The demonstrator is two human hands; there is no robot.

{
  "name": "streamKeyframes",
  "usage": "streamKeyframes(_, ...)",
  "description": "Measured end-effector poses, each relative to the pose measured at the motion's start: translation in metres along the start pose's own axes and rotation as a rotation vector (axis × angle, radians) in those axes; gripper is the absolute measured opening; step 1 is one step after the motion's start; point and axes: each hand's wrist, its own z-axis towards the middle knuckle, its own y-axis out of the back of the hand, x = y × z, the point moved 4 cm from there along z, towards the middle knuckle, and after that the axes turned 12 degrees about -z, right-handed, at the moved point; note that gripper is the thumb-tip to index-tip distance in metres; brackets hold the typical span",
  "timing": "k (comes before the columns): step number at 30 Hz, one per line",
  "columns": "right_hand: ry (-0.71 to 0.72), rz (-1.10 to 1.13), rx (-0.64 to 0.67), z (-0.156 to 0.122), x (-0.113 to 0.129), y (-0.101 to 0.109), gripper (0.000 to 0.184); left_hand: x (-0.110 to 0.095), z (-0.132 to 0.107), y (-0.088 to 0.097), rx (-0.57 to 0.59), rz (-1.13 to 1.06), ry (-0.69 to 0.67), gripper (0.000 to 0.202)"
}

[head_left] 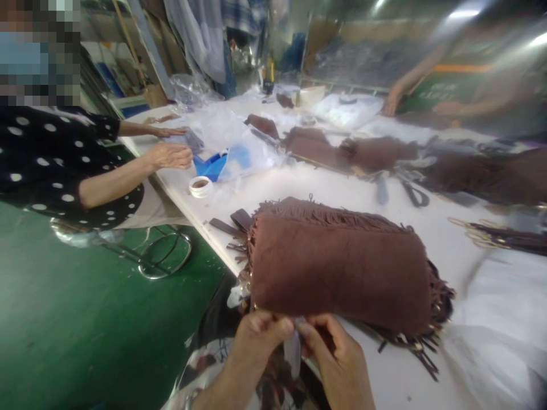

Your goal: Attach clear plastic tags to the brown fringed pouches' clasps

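A brown suede bag with fringe along its edges lies on the white table right in front of me. My left hand and my right hand meet at the bag's near edge. Both hands have their fingers pinched together on a small pale strip that hangs between them below the bag. Dark brown straps stick out at the bag's left end.
A person in a black dotted top at the left has both hands on clear plastic bags and a blue item. A tape roll lies near them. More brown bags lie across the table. Another person's arm reaches in far right. Green floor at the left.
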Motion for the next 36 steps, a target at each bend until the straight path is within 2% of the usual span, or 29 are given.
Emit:
streamKeyframes(4, 0.014, -0.016, 0.029, 0.000, -0.003, 0.001, 0.033, -0.001, 0.002, 0.001, -0.017, 0.043, -0.090, 0.032)
streamKeyframes(11, 0.026, -0.046, 0.012, 0.001, -0.004, 0.002, 0.034, 0.000, -0.002, -0.002, -0.106, 0.089, -0.142, 0.026)
streamKeyframes(19, 0.008, 0.007, -0.027, 0.003, -0.004, -0.006, 0.036, 0.006, -0.009, -0.011, -0.205, -0.041, 0.035, 0.030)
streamKeyframes(24, -0.013, 0.070, -0.014, 0.002, -0.001, -0.010, 0.038, 0.002, -0.010, -0.020, -0.155, -0.128, 0.088, 0.027)
streamKeyframes(30, -0.040, 0.181, -0.051, -0.003, 0.012, -0.009, 0.038, 0.001, -0.007, -0.016, -0.148, -0.150, 0.213, 0.020)
streamKeyframes(36, -0.105, 0.372, -0.041, -0.006, 0.013, -0.011, 0.039, 0.004, -0.012, -0.015, -0.142, -0.195, 0.368, 0.016)
